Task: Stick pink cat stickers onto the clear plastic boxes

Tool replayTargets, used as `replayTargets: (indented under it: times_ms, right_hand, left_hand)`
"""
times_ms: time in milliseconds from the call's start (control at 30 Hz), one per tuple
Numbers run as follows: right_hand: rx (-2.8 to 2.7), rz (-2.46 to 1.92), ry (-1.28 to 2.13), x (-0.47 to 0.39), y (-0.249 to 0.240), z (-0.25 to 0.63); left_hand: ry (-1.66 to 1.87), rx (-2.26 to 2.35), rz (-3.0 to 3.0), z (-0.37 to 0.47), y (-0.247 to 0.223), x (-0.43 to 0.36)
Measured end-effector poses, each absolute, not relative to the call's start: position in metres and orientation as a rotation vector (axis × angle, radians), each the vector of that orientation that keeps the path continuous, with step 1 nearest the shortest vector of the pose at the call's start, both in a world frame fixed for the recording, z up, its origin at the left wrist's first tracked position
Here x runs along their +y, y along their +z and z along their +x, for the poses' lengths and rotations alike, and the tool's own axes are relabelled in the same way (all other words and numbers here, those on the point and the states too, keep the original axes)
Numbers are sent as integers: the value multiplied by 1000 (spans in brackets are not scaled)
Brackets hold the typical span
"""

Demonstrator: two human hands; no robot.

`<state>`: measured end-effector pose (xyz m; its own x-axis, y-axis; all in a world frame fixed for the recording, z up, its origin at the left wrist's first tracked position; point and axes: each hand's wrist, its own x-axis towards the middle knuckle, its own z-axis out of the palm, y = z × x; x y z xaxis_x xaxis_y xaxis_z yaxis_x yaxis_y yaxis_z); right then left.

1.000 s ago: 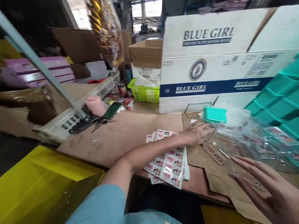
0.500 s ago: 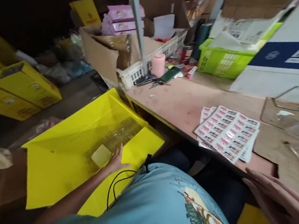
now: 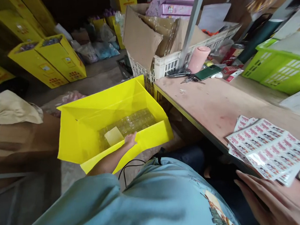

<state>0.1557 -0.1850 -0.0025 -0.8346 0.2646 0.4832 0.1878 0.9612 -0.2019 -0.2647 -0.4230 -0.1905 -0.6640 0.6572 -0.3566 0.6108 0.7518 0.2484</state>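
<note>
My left hand (image 3: pixel 130 139) is closed over the near wall of a large open yellow box (image 3: pixel 69 138), beside my left leg. Inside the box lie clear plastic-wrapped packs (image 3: pixel 132 122), and a pale square card (image 3: pixel 114 137) rests on them. My right hand (image 3: pixel 270 200) is at the table's front edge, its fingers stretched out and holding nothing. Just beyond it, several sticker sheets (image 3: pixel 270 148) with pink and dark figures lie in a loose fanned stack on the table (image 3: pixel 203 105).
A white crate (image 3: pixel 162 65) stands behind the table's far end. Keys (image 3: pixel 192 79), a dark green phone (image 3: pixel 208 72) and a pink cup (image 3: pixel 199 59) sit there. A green basket (image 3: pixel 280 69) is at right. Filled yellow boxes (image 3: pixel 61 60) stand on the floor at back left.
The view has swung left, so the table and sheets sit further right. My left hand, spread at the box before, is now closed on its near wall. The box appears more level.
</note>
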Motion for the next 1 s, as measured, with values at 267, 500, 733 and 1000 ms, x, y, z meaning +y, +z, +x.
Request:
replayTargets:
  times_ms: [267, 500, 733, 1000]
  right_hand:
    - [-2664, 108, 341, -192, -8, 89]
    - [-2681, 412, 428, -211, -11, 36]
    - [-2756, 559, 430, -218, -28, -31]
    - [-2917, 399, 475, -183, -66, -73]
  left_hand:
    - [318, 2555, 922, -272, -166, -412]
    - [411, 2549, 849, -254, -160, -420]
    - [467, 2451, 733, -260, -187, -427]
    - [347, 2481, 484, -400, -235, -468]
